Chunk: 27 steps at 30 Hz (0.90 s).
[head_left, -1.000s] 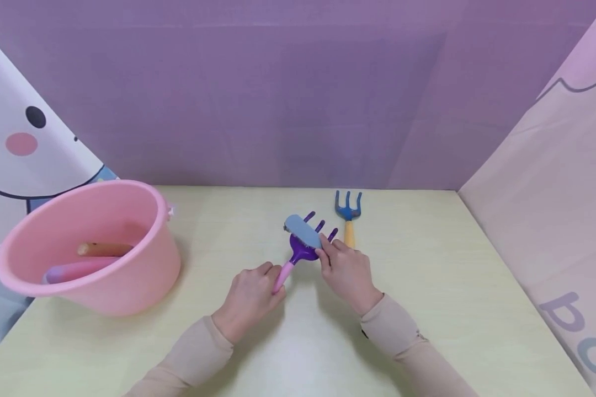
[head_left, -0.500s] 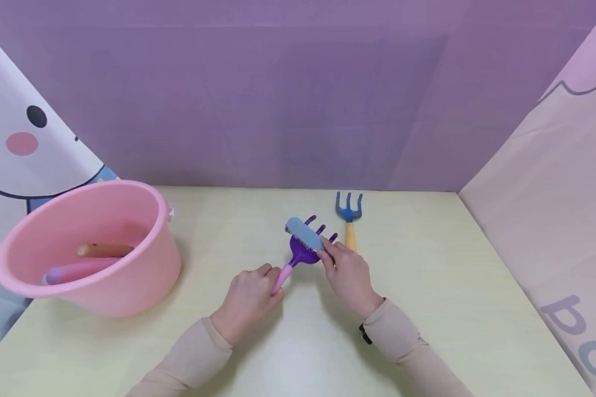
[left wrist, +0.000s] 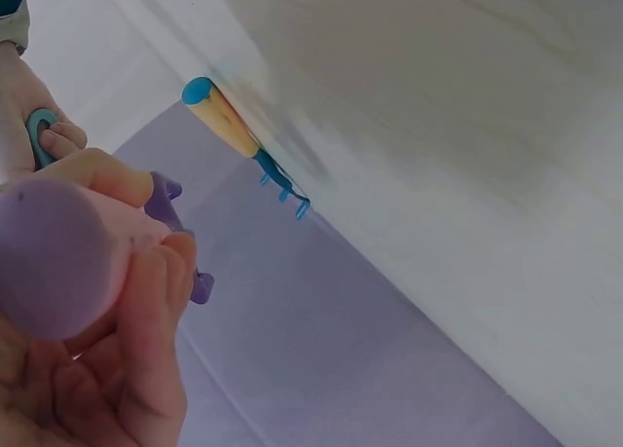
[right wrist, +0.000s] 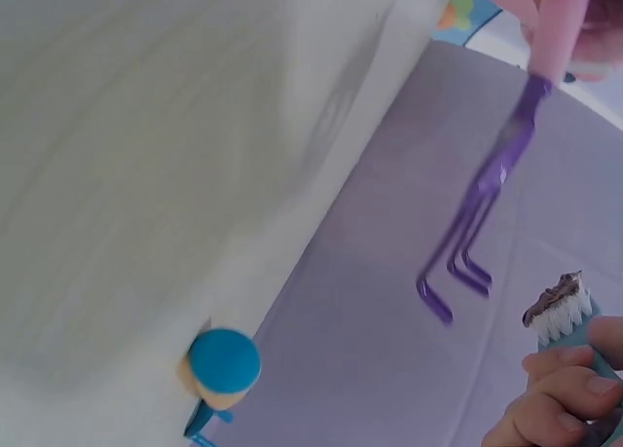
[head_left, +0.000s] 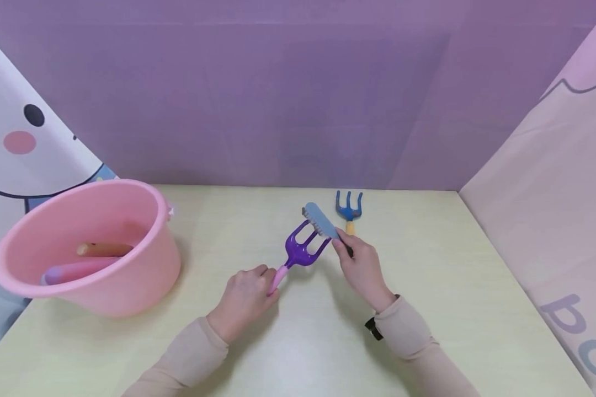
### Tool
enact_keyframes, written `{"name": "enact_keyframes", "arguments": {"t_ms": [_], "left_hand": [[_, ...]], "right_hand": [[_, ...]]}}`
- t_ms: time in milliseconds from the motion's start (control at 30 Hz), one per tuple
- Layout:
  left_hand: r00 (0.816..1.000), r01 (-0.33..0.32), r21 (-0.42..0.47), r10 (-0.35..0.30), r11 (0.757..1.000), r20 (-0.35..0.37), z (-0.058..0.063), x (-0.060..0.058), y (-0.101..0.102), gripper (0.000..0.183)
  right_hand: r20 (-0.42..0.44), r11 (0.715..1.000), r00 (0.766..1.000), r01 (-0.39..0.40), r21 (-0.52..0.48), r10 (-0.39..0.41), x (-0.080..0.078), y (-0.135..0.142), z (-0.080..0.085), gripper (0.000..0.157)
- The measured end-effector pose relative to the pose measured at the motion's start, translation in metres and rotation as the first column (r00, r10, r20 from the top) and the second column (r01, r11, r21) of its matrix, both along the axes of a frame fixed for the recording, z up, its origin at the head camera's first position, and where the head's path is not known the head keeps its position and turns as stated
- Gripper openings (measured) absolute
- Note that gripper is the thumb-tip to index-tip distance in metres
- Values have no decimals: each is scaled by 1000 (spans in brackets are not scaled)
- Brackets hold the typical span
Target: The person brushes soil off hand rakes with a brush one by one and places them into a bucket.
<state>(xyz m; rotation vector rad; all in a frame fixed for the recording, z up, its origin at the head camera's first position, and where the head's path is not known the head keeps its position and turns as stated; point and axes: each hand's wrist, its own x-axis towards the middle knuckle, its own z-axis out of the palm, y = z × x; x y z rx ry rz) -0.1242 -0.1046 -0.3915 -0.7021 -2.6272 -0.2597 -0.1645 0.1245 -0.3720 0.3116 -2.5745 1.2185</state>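
My left hand grips the pink handle of a purple three-pronged hand rake, held up off the table with its prongs pointing away. In the left wrist view the fingers wrap the handle near its purple end cap. My right hand holds a blue scrub brush by its handle, its head over the prong tips in the head view. White bristles with dark brown dirt on their end show in the right wrist view. Behind the right hand lies a second hand rake, with blue prongs and a yellow handle.
A pink bucket stands at the left of the pale table, holding a wooden handle and a pink-and-purple handle. A purple backdrop rises behind, with printed cloth panels on both sides.
The brush has moved up and right, from across the purple rake's head to its prong tips. The left hand with the rake has shifted slightly left, and the rake's face now shows more.
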Motion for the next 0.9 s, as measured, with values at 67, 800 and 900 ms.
{"name": "enact_keyframes", "arguments": {"t_ms": [67, 800, 900], "left_hand": [[1000, -6, -10, 6, 1000, 30, 0, 2, -1, 17], [539, -361, 712, -488, 602, 687, 27, -11, -22, 39], [514, -419, 762, -562, 494, 648, 28, -13, -22, 39]], "right_hand": [[37, 999, 999, 1, -36, 0, -1, 5, 0, 36], [182, 937, 973, 191, -293, -142, -6, 44, 18, 40], [163, 933, 977, 185, -308, -140, -2, 40, 20, 40]]}}
